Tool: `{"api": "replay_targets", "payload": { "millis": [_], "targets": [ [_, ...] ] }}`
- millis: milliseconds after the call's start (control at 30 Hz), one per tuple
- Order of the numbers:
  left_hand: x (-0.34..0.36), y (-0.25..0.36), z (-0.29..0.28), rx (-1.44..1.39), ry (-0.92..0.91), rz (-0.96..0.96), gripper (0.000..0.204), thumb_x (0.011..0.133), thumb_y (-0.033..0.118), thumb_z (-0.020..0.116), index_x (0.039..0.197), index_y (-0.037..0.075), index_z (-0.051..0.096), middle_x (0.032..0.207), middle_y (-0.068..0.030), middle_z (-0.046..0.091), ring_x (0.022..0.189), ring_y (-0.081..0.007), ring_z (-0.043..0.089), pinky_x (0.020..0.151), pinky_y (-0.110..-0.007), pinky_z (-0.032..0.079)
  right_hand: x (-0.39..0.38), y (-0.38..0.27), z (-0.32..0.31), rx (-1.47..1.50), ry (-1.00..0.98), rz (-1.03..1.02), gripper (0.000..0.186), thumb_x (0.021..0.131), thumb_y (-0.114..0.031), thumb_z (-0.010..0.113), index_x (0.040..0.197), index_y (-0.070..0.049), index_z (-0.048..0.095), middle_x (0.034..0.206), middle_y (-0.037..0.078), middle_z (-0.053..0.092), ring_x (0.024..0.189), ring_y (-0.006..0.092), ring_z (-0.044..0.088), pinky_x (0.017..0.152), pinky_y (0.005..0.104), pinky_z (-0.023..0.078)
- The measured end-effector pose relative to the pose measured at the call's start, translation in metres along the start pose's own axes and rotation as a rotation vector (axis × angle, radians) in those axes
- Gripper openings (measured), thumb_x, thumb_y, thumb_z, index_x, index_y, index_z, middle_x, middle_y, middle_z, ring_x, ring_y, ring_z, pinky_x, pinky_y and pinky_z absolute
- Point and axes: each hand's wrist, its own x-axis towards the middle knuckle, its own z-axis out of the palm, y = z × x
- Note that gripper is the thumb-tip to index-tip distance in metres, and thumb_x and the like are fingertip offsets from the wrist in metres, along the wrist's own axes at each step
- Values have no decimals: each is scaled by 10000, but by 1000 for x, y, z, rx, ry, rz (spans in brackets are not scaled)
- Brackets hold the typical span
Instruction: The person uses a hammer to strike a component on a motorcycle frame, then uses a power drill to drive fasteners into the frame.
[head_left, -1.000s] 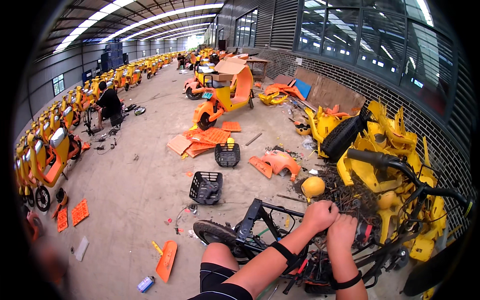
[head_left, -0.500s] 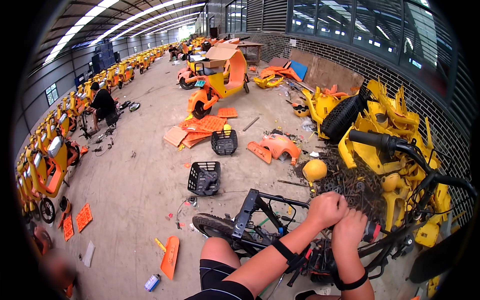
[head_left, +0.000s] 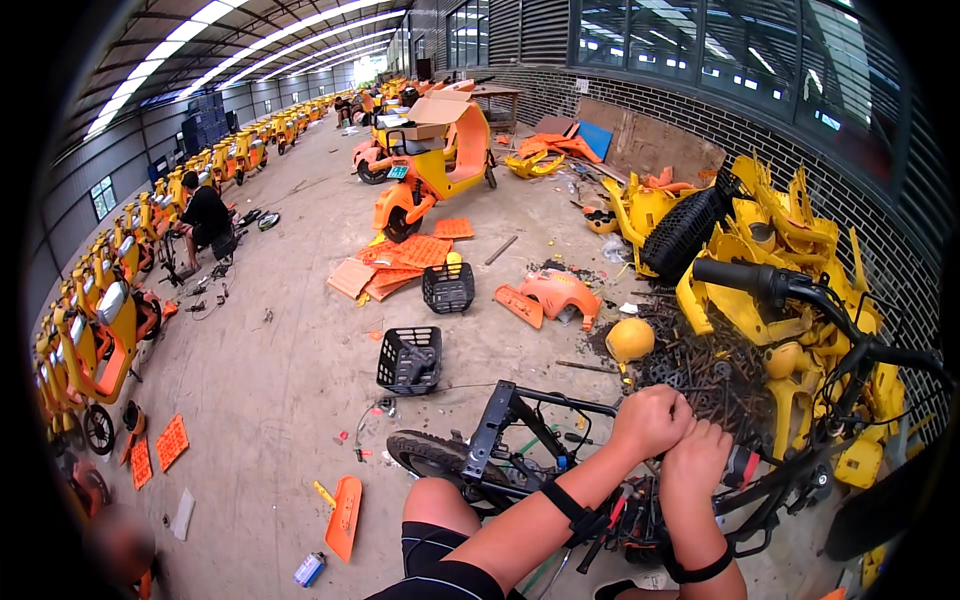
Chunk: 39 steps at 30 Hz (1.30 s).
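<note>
Both my hands are closed and held together above a stripped black scooter frame [head_left: 512, 408]. My left hand [head_left: 652, 418] makes a fist, and my right hand [head_left: 697, 458] presses against it from the near side. Whatever they grip, if anything, is hidden by the fingers. Just right of the right hand shows a red and black object [head_left: 741, 466], its kind unclear. A black tyre [head_left: 428, 452] is at the frame's left end. The black handlebar [head_left: 745, 280] rises on the right, with loose cables. Under my forearms lie dark parts and wires [head_left: 635, 520].
Yellow body panels [head_left: 760, 300] are heaped at the right, beside scattered dark metal parts [head_left: 715, 375]. Black baskets [head_left: 409, 360] and orange panels [head_left: 405, 252] lie ahead. A spray can [head_left: 309, 569] is near my knee. Another person [head_left: 207, 215] sits low at the left, near rows of scooters.
My hands stay together in nearly the same place. The view has shifted very slightly; nothing is visibly taken up or let go.
</note>
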Motion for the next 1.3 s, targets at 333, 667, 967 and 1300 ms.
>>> {"api": "replay_targets", "payload": {
  "millis": [333,667,967,1300],
  "targets": [
    [-6,5,-3,22,-14,-1,250,901,170,600,716,11,652,757,-186,670,724,-414,656,640,-504,533,-6,-1,-6,-27,-37,12,102,884,-163,572,938,-89,615,885,67,604,882,250,554,850,399,406],
    [-15,15,-11,49,-69,-22,280,904,233,594,723,27,653,784,-168,681,742,-410,666,669,-510,542,-18,-4,-9,-45,-3,28,104,910,-175,558,935,-100,625,911,70,631,891,252,576,858,413,409],
    [-87,5,-79,-87,-72,-208,408,983,284,564,1285,18,630,1221,-223,689,1120,-403,655,973,-449,523,-68,16,-9,210,-150,257,463,727,-321,833,1034,-70,593,1006,112,658,1048,290,621,960,415,445],
    [-186,-73,-135,710,-175,-90,135,880,222,581,833,100,615,711,-137,683,659,-370,682,631,-514,545,-308,-63,195,2083,-510,1625,234,851,-294,823,920,-130,671,804,25,643,660,190,616,611,362,546]
  ]
}}
